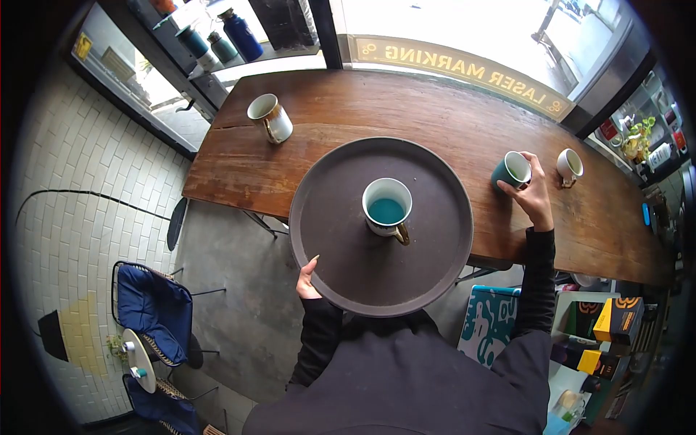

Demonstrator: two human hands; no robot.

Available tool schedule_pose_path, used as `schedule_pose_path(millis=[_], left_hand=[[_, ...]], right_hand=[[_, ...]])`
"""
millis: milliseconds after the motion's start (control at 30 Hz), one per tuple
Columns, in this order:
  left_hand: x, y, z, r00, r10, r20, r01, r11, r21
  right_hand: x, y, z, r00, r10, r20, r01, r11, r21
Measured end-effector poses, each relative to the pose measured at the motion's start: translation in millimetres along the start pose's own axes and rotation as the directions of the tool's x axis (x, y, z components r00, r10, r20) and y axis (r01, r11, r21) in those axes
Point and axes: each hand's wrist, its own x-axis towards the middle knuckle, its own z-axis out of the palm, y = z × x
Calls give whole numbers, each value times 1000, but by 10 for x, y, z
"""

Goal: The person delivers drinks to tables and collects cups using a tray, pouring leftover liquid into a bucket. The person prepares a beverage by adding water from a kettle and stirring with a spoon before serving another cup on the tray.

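My left hand (308, 279) holds the round dark tray (341, 268) by its left edge, thumb over the rim and the other fingers hidden beneath. On the tray stands a white mug (386, 206) with a teal inside bottom and a gold handle. Over the right part of the wooden table (341, 101), my right hand (534, 192) is wrapped round a green cup (510, 171) with a pale inside. Just right of that hand stands a small white cup (570, 167) with a gold handle. A white and gold mug (270, 118) stands at the table's left end.
Windows run behind the table, with bottles (241, 36) on a sill at the back left. Blue cushioned chairs (152, 308) and a small round table (138, 362) are at the lower left. Boxes (618, 320) sit on a shelf at the lower right.
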Motion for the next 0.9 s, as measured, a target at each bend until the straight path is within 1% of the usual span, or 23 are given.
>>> schedule_pose_path(millis=[100,167,200,233,300,367,433,467,500,567,633,667,700,767,800,833,867,900], left_hand=[[7,7,31,1000,-21,0,21,1000,-7],[13,11,41,1000,-21,-10,21,1000,-5],[20,15,30,1000,-24,6,24,1000,2],[27,17,19,999,-26,23,25,1000,8],[36,16,11,999,-27,34,27,1000,16],[45,15,3,999,-22,45,21,1000,22],[44,4,-8,1000,-9,27,9,1000,16],[41,-3,13,1000,-10,28,9,1000,17],[29,-11,45,1000,-2,26,1,1000,27],[26,-14,59,1000,9,27,-10,999,37],[38,-17,29,997,1,72,-3,1000,19],[41,-21,19,997,7,72,-9,1000,16],[54,-23,18,999,15,44,-16,1000,23],[78,-16,13,999,29,20,-29,999,27],[93,-14,10,998,5,68,-6,1000,10],[91,-12,-2,993,-17,113,18,1000,-6],[94,-10,-13,993,-10,114,11,1000,-10],[103,-9,-17,992,-17,122,18,1000,-1]], right_hand=[[-31,2,-22,999,42,-1,-42,999,17],[-19,-38,-31,999,-25,36,28,996,-86],[-24,-80,-50,998,32,52,-29,997,-67],[-28,-114,-48,998,35,50,-32,997,-67],[-16,-197,-32,990,-14,-142,-35,941,-336],[30,-539,-14,986,-41,-161,-15,944,-331],[5,-883,114,987,-152,-58,142,978,-156],[-18,-1021,227,975,-210,68,214,974,-68],[-55,-1165,348,944,-273,186,273,962,28],[-179,-1470,614,900,-242,362,160,957,240],[-255,-1570,902,878,-267,398,206,960,190],[-267,-1582,1021,874,-263,409,197,961,196],[-267,-1596,1113,883,-227,412,152,966,207],[-264,-1595,1269,898,-279,340,233,958,170],[-244,-1608,1275,895,-286,341,240,955,172],[-236,-1648,1261,889,-240,389,172,964,202],[-225,-1689,1240,878,-195,438,102,968,227],[-210,-1743,1200,874,-203,441,109,967,229]])
